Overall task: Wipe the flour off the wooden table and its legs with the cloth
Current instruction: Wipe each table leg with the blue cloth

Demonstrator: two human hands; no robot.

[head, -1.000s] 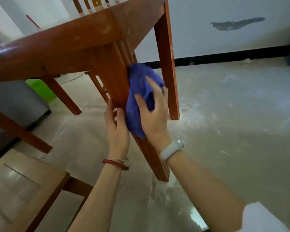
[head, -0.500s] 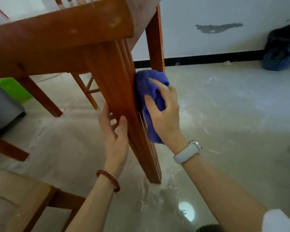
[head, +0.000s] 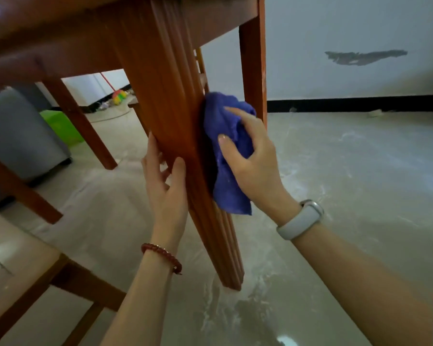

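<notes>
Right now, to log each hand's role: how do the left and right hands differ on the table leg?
The left hand rests bare on the table leg, fingers straight; the right hand grips the blue cloth against it. The left wrist has a red bead bracelet, the right a white watch band. Both touch the same leg.

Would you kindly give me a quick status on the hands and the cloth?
Right hand presses blue cloth against near table leg. Left hand braces the leg's other side. Flour on floor; nothing blocking.
</notes>
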